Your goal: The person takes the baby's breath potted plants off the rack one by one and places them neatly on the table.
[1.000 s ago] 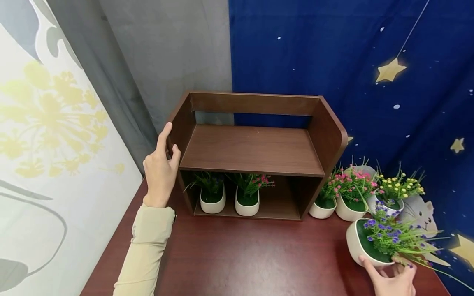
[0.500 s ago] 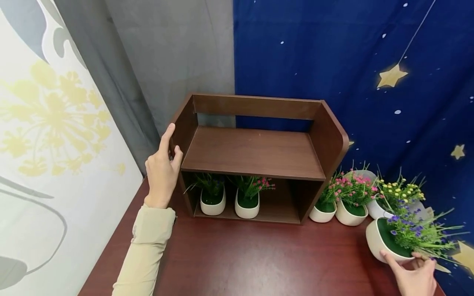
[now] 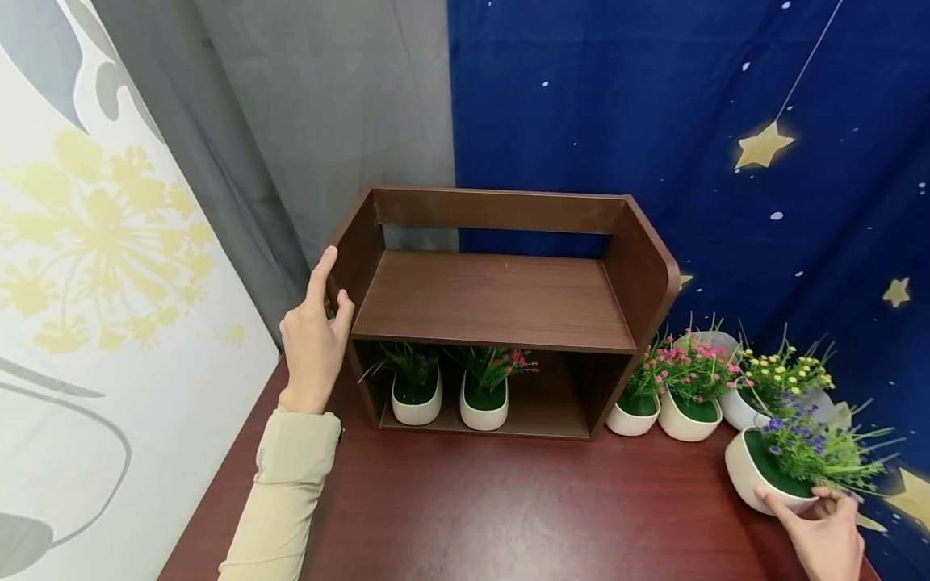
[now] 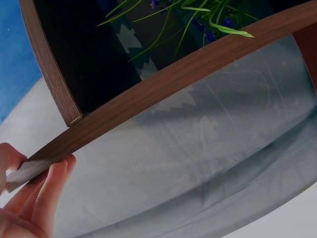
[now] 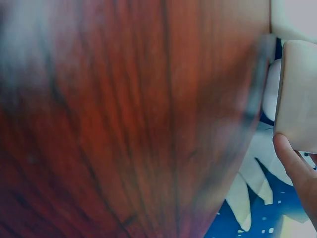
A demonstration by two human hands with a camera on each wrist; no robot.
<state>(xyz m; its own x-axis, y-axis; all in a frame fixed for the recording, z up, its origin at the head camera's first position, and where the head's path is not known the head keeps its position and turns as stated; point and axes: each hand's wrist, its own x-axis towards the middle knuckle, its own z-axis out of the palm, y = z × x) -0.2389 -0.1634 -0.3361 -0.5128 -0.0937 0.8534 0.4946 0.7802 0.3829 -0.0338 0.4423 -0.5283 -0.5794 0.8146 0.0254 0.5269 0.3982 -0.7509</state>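
Right hand (image 3: 824, 532) cut off below the wrist, fingers gripping purple-flowered pot (image 3: 781, 468) at right end of table (image 3: 508, 508); base contact unclear. Left hand (image 3: 312, 351): fingers pinch left side of shelf (image 3: 494, 298), some hidden. Yellow-flowered pot (image 3: 785, 369) partly covered. Right wrist view crops held pot.

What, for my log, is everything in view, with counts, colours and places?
Shelf: 1, brown, centre
Table: 1, reddish brown, beneath it
Shelved plants: 2, white pots, lower compartment
Pink-flowered plants: 2, white pots, right of shelf
Yellow-flowered plant: 1, white pot, right of those
Held purple-flowered plant: 1, white pot, lower right
Backdrop cloth: count unclear, grey and blue, behind
Patterned panel: 1, white, yellow and grey, far left
Sleeve: 1, beige, left forearm
Left hand: 1, gripping shelf's left side
Right hand: 1, gripping held plant
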